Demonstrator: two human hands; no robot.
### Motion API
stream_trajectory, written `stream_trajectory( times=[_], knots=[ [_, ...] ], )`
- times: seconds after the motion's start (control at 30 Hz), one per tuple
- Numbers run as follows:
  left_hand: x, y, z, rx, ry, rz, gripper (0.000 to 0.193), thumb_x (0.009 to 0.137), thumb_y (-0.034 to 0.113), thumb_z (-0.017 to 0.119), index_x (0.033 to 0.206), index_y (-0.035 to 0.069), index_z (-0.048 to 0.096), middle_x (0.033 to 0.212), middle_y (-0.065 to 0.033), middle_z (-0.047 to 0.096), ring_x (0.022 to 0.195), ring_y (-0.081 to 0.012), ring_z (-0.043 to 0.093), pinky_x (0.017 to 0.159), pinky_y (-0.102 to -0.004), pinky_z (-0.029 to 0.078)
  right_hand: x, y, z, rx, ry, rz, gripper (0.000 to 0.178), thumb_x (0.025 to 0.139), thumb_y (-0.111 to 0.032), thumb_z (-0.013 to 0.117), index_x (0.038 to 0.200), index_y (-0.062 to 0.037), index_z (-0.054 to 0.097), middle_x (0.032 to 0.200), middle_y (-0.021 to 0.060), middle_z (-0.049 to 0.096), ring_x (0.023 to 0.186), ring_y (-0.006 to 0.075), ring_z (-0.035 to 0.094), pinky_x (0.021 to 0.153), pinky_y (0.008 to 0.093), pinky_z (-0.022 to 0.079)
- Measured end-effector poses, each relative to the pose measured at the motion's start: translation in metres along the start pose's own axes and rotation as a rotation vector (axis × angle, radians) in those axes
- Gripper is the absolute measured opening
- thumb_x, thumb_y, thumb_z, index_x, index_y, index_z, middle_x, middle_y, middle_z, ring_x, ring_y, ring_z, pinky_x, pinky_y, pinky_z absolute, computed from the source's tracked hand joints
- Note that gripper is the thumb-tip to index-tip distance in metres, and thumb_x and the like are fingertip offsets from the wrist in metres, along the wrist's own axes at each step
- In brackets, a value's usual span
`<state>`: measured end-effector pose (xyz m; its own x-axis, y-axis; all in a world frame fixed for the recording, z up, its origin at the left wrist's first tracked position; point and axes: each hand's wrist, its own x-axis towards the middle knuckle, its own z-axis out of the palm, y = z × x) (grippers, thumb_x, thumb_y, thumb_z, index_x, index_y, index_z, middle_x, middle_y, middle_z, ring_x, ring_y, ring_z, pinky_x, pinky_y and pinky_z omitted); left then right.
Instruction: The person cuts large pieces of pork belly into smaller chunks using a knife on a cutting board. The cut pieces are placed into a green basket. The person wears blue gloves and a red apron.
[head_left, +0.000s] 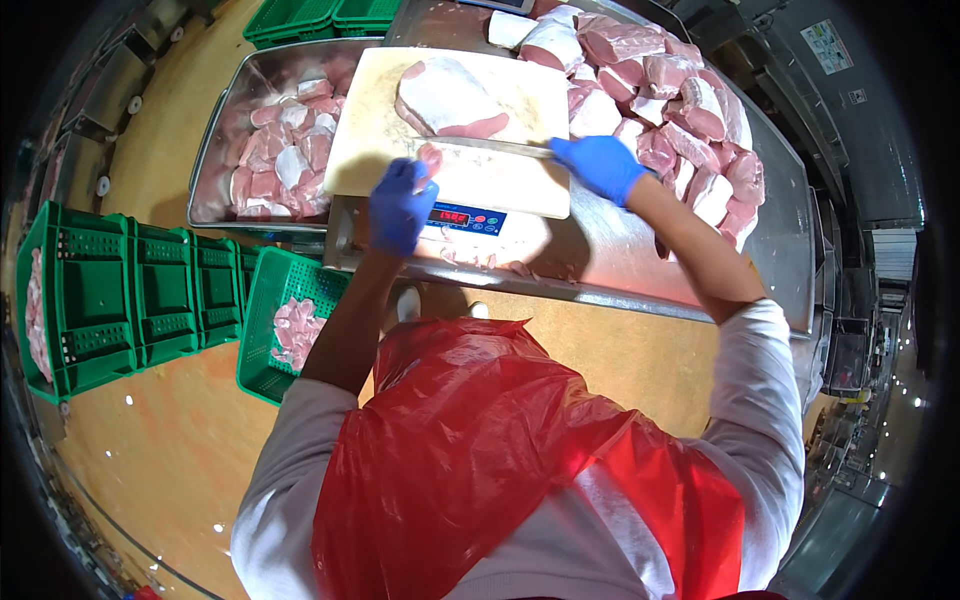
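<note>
Two gloved hands, well apart, as I view them remotely: the left hand (398, 208) pinches a small meat piece (430, 160) over the near-left part of the cutting board (500, 188), while the right hand (602, 168) is closed on the handle of a knife (490, 147) at the board's right edge. The large meat slab (452, 95) lies toward the board's far edge. I judge the cutting partway along: scraps (297, 333) lie in a green crate (259, 335), yet a heap of meat (690, 105) toward the tabletop's (783, 200) right edge seems left.
</note>
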<state>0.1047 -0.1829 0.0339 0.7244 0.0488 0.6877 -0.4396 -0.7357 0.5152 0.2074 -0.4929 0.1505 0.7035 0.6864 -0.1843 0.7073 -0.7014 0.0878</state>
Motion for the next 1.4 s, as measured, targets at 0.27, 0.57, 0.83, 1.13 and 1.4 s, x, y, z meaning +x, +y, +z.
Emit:
stream_trajectory(
  times=[0.27,0.57,0.83,1.13,1.4],
  knots=[
    [-0.134,-0.055,-0.209,0.417,-0.653,-0.609,0.025,0.074,0.005,0.073,0.098,0.003,0.068,0.098,-0.023,0.067,0.087,-0.0434,0.066,0.079,-0.0473,0.055,-0.15,0.018,0.054,0.395,0.368,0.32,0.021,0.101,-0.023,0.058,0.109,-0.0039,0.059,0.077,0.0231,0.066,0.069,0.0436,0.065,0.062,0.05,0.051],
    [0.139,-0.011,0.035,0.12,-0.431,-0.515,0.076,0.085,0.054,0.07,0.148,0.018,0.046,0.143,-0.0269,0.05,0.132,-0.0429,0.048,0.105,-0.0534,0.042,-0.103,-0.072,0.072,0.85,0.636,0.563,0.03,0.104,-0.025,0.059,0.113,0.0034,0.06,0.068,0.0145,0.067,0.057,0.0204,0.064,0.054,0.0356,0.048],
    [0.206,-0.013,0.059,0.143,-1.268,0.086,0.101,0.061,0.041,0.089,0.151,0.036,0.043,0.163,-0.0187,0.024,0.147,-0.0436,0.027,0.119,-0.0527,0.03,-0.128,-0.072,0.074,0.866,0.602,0.61,0.03,0.103,-0.022,0.059,0.115,0.0055,0.058,0.067,0.0159,0.064,0.056,0.0224,0.062,0.055,0.0363,0.048],
    [0.021,0.025,0.012,-0.104,-0.105,-0.055,0.06,0.081,0.007,0.069,0.137,-0.006,0.049,0.14,-0.0284,0.049,0.12,-0.0388,0.058,0.104,-0.0474,0.046,-0.096,-0.104,0.068,0.656,0.411,0.431,0.018,0.101,-0.018,0.058,0.106,-0.0019,0.053,0.082,0.0275,0.066,0.076,0.0474,0.064,0.06,0.0514,0.049],
    [-0.039,0.06,-0.034,-0.102,-0.019,-0.036,0.022,0.088,-0.001,0.06,0.108,-0.002,0.069,0.115,-0.0208,0.067,0.106,-0.037,0.066,0.095,-0.0444,0.052,0.045,-0.115,0.004,0.444,0.39,0.031,0.022,0.102,-0.028,0.052,0.106,-0.0059,0.053,0.076,0.0238,0.066,0.069,0.044,0.065,0.063,0.0527,0.051]
  ],
)
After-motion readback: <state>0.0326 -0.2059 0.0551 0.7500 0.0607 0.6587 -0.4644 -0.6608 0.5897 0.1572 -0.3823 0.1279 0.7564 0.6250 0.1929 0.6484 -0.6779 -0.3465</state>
